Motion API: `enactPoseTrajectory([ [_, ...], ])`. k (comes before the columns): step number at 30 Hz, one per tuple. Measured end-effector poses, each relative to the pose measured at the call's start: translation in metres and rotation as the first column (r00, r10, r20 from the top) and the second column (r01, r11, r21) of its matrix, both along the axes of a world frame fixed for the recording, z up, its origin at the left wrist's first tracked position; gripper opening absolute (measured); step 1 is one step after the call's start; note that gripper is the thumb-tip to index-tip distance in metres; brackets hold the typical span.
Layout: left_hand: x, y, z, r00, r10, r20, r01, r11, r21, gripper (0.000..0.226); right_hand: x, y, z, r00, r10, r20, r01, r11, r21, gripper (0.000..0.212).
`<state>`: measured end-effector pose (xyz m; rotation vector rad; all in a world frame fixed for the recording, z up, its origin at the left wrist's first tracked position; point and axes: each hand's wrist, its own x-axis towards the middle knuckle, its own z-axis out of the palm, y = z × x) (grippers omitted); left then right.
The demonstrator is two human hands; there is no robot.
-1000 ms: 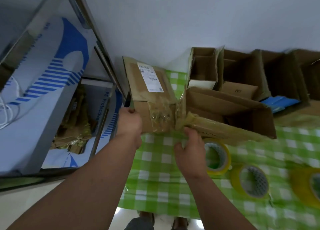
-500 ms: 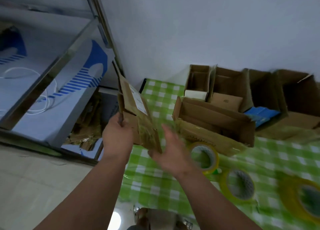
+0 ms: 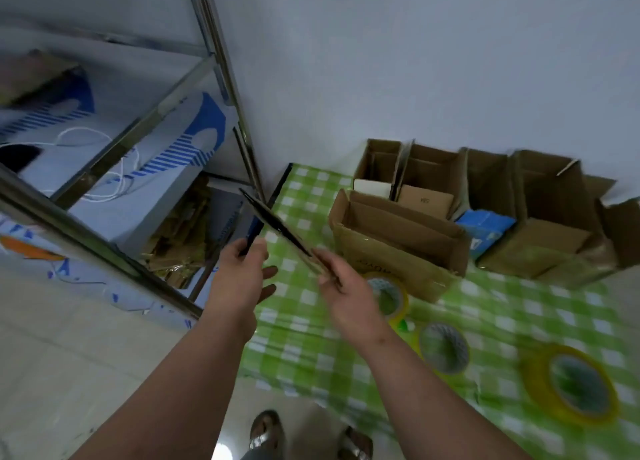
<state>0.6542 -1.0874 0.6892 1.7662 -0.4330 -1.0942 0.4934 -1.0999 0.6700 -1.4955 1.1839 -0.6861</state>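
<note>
Flattening looks done: the right hand (image 3: 346, 286) pinches the flattened carton (image 3: 278, 223), edge-on at centre frame; the left hand (image 3: 239, 276) grips a dark slim tool (image 3: 250, 236). Stowing remains, probably with the cardboard pile (image 3: 180, 241) at nine o'clock.

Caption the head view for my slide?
Right hand pinches a flattened cardboard box, edge-on, above the green checked tablecloth beside an open carton.

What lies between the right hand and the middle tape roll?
Another tape roll, flat on the cloth, partly behind the right hand, in the head view.
</note>
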Motion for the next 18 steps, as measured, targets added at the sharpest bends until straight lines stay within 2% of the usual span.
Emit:
enactPoseTrajectory([
  [2,0.01,-0.001,0.0,0.999,0.028,0.036,-0.028,0.999,-0.02,0.054,-0.016,-0.002,0.009,0.979,-0.149,0.138,0.119,0.972,0.204,0.039],
  [4,0.024,-0.003,-0.001,0.993,0.04,0.113,-0.039,0.999,-0.015,0.059,-0.031,-0.004,0.013,0.916,-0.324,0.237,0.224,0.902,0.369,0.033],
  [7,0.043,-0.003,-0.003,0.99,0.074,0.119,-0.069,0.997,-0.047,0.066,-0.041,0.0,0.019,0.831,-0.455,0.32,0.264,0.829,0.493,0.036],
  [11,0.063,0.001,-0.009,0.993,0.076,0.09,-0.079,0.997,0.025,0.067,-0.039,0.013,0.01,0.796,-0.522,0.307,0.3,0.78,0.549,0.029],
  [15,0.08,0.01,-0.013,0.992,0.104,-0.078,-0.097,0.992,0.084,0.039,-0.03,0.029,0.0,0.804,-0.53,0.269,0.344,0.784,0.517,0.033],
  [18,0.084,0.017,-0.019,0.997,0.071,-0.029,-0.069,0.995,0.068,0.027,-0.019,0.037,-0.006,0.855,-0.49,0.168,0.39,0.822,0.414,0.036],
])
